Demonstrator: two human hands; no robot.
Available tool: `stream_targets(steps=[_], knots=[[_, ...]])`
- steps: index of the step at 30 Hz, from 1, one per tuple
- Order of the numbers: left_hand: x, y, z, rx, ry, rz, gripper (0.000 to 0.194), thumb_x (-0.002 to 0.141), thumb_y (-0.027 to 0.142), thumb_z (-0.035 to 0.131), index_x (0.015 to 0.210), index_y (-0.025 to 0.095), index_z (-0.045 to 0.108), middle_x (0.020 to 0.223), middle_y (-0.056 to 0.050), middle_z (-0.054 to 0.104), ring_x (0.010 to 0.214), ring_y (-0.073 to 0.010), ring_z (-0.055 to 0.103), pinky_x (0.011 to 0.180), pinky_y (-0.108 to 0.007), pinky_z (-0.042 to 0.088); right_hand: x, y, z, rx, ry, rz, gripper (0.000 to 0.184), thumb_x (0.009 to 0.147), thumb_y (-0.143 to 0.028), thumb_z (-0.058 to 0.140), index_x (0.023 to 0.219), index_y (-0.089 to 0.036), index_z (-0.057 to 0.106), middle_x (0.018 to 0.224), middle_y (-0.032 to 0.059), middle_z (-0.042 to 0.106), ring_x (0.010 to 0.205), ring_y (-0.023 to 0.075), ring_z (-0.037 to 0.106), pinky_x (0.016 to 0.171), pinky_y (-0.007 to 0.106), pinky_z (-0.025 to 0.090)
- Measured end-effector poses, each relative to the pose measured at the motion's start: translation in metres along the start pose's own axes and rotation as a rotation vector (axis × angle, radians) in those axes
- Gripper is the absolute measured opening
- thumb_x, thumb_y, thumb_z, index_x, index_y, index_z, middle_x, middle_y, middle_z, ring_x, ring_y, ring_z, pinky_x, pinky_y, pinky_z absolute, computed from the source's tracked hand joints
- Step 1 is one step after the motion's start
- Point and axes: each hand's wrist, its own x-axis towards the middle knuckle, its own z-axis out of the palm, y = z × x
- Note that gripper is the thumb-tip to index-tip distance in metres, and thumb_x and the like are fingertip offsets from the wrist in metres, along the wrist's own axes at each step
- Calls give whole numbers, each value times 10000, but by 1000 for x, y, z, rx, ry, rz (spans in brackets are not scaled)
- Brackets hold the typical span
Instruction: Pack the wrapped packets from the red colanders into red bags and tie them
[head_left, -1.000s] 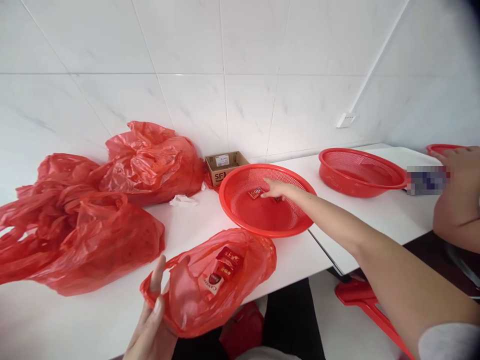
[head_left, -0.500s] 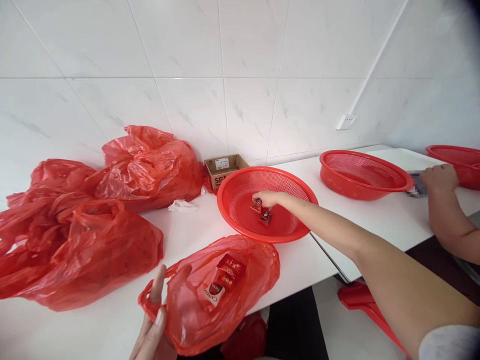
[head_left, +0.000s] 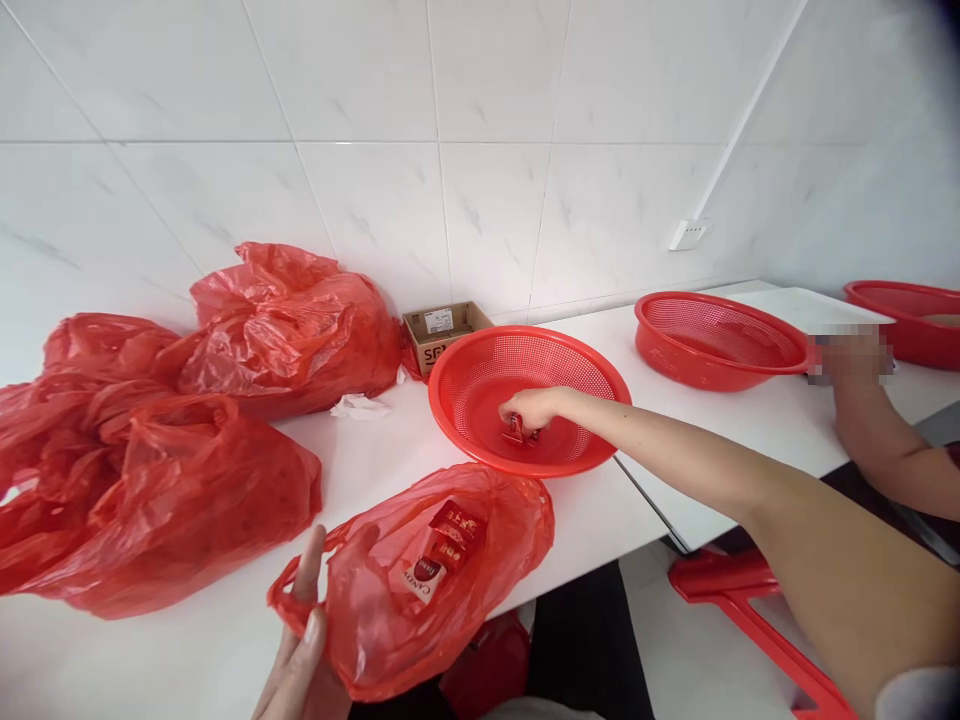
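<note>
In the head view my left hand [head_left: 300, 630] holds a thin red plastic bag [head_left: 360, 640] by its edge, with fingers through a loop of it. Inside the bag lie red-and-white candy packets [head_left: 442, 560], one printed "CANDY". My right hand [head_left: 531, 408] reaches down into a red plastic colander [head_left: 472, 400] just beyond the bag. Its fingers are closed around small red wrapped candies [head_left: 515, 430] near the colander's bottom. The hand partly covers these candies.
Full red plastic bags [head_left: 225, 500] crowd the left of the white table [head_left: 592, 510]. A small cardboard box [head_left: 435, 345] stands behind the colander. Another red colander [head_left: 705, 370] is to the right, near a co-worker's arm [head_left: 877, 420]. A red stool [head_left: 720, 580] stands below.
My right hand has closed over both small candies in the colander, where one lay apart before. My left hand keeps hold of the bag. The co-worker's hand has moved slightly left.
</note>
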Motion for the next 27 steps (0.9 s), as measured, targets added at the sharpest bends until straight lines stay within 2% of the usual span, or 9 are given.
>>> stream_targets(steps=[3, 5, 7, 9, 12, 16, 20, 24, 27], knots=[[-5, 3, 9, 12, 38, 20, 540, 906, 500, 534, 1404, 601, 350, 1564, 151, 338, 1462, -276, 266, 1135, -462, 360, -21, -14, -11, 139, 88, -113, 242, 790, -198, 636, 1017, -226, 556, 1009, 35, 679, 804, 148, 668, 630, 223, 496], [-8, 4, 13, 18, 59, 28, 564, 892, 490, 566, 1408, 586, 360, 1579, 136, 315, 1460, -292, 269, 1118, -459, 387, -38, -34, -8, 305, 175, -266, 241, 880, -252, 560, 1112, -255, 496, 1081, 26, 667, 848, 122, 670, 660, 211, 519], [-9, 4, 16, 25, 66, 37, 595, 890, 464, 583, 1425, 572, 345, 1594, 117, 288, 1461, -302, 266, 1104, -454, 407, -56, -61, 6, 460, 214, -449, 276, 892, -329, 586, 1143, -259, 494, 1048, 25, 672, 837, 130, 671, 677, 235, 537], [-7, 3, 16, 29, 76, 40, 612, 897, 446, 581, 1437, 572, 320, 1598, 109, 282, 1464, -297, 261, 1100, -449, 413, -72, -88, 27, 446, 237, -558, 356, 843, -389, 673, 1153, -258, 556, 1061, 42, 665, 861, 161, 671, 735, 290, 548], [-4, 1, 15, 37, 95, 39, 615, 899, 465, 573, 1436, 586, 299, 1576, 104, 340, 1465, -269, 264, 1110, -426, 397, -88, -111, 53, 224, 423, -532, 519, 796, -473, 724, 1267, -307, 582, 1274, 77, 582, 1063, 238, 624, 896, 384, 514], [-4, 3, 13, 45, 96, 45, 606, 878, 522, 577, 1423, 589, 322, 1520, 88, 443, 1424, -271, 354, 1075, -422, 435, -104, -89, 71, 174, 737, -344, 512, 861, -478, 655, 1333, -312, 546, 1317, 60, 587, 1195, 247, 565, 990, 402, 477], [-5, 10, 10, 69, 189, 49, 609, 835, 563, 611, 1397, 588, 377, 1439, 72, 546, 1330, -286, 495, 978, -389, 527, -126, -60, 113, 61, 835, -151, 340, 941, -330, 547, 1265, -253, 618, 1226, 92, 667, 1110, 267, 615, 933, 452, 502], [0, 13, 10, 129, 301, 67, 605, 822, 571, 620, 1386, 585, 402, 1377, 52, 603, 1201, -281, 610, 827, -339, 601, -142, -72, 167, 24, 968, -207, 368, 948, -110, 459, 1243, -243, 635, 1153, 53, 714, 997, 218, 652, 893, 417, 487], [4, 10, 13, 172, 311, 84, 620, 818, 578, 619, 1395, 578, 392, 1379, 43, 598, 1126, -275, 650, 798, -346, 607, -141, -83, 178, 46, 1051, -200, 307, 934, -110, 506, 1153, -248, 673, 1067, 31, 742, 904, 197, 671, 839, 388, 471]])
